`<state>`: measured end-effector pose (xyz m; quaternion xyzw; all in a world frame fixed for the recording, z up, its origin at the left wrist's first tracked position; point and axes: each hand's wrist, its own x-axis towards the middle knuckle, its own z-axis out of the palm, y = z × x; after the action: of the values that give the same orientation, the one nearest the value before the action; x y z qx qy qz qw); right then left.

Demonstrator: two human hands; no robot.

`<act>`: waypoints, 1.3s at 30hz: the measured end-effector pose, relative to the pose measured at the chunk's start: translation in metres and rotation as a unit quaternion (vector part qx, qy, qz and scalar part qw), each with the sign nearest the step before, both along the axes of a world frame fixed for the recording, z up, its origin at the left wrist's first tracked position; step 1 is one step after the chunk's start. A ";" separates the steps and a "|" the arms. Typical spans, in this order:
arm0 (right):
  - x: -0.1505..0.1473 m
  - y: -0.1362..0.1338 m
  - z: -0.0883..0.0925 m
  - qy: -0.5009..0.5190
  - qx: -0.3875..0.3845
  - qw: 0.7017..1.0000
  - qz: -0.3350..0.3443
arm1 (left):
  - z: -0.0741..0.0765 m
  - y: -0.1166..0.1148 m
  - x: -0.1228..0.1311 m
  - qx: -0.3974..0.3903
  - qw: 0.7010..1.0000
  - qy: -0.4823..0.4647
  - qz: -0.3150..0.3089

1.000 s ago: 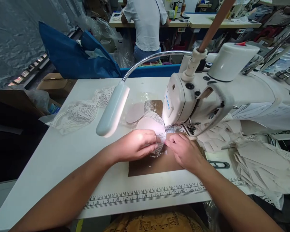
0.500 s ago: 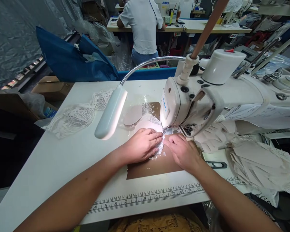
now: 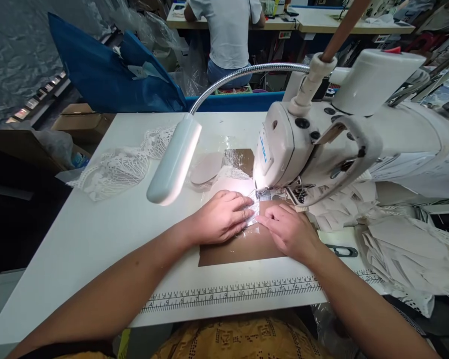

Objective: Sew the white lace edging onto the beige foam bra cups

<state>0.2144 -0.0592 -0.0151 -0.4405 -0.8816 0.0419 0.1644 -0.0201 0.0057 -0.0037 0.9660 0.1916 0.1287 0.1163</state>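
Observation:
A white lace-trimmed fabric piece (image 3: 234, 186) lies at the needle end of the white sewing machine (image 3: 275, 144), over a brown sheet (image 3: 232, 253) on the table. My left hand (image 3: 224, 215) rests flat on the fabric, fingers stretched toward the presser foot (image 3: 260, 193) and slightly apart. To the right of the foot, my right hand (image 3: 286, 229) has its fingers curled, with thumb and index finger at the fabric's near right edge. Part of the piece is hidden beneath my left hand. A pale oval pad (image 3: 206, 168) lies just behind it.
A lamp (image 3: 174, 162) on a bendable neck hangs left of the machine. White lace (image 3: 115, 172) lies at the table's left. Stacked fabric pieces (image 3: 411, 249) and a small dark thread snipper (image 3: 342, 251) sit at the right. A ruler strip (image 3: 239, 294) runs along the front edge. Another person (image 3: 230, 35) sits beyond.
The view has tilted and come closer, so the machine looks larger and further right. Both hands stay beside the needle. The fabric's near corner sits slightly closer to the foot.

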 end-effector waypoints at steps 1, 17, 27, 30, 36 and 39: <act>0.000 -0.001 0.000 -0.002 -0.006 1.000 0.007 | 0.001 0.000 0.000 -0.004 1.000 -0.006 -0.002; -0.001 0.000 0.002 0.006 -0.019 1.000 0.016 | 0.013 0.002 0.007 -0.169 0.981 -0.040 0.081; 0.000 -0.001 0.003 -0.001 -0.020 1.000 0.018 | 0.005 0.002 0.001 -0.144 0.987 -0.024 0.064; -0.003 -0.001 0.006 -0.004 -0.029 1.000 0.011 | 0.007 0.003 0.003 -0.156 0.984 -0.035 0.074; -0.011 0.001 0.005 -0.009 -0.026 1.000 0.007 | 0.010 0.004 0.002 -0.163 0.984 -0.033 0.067; -0.015 0.003 0.003 -0.022 0.009 1.000 0.021 | 0.008 0.006 0.001 -0.177 0.981 -0.040 0.067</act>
<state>0.1992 -0.0562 -0.0118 -0.4212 -0.8943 0.0275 0.1485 -0.0191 0.0115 0.0043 0.9093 0.2708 0.1389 0.2838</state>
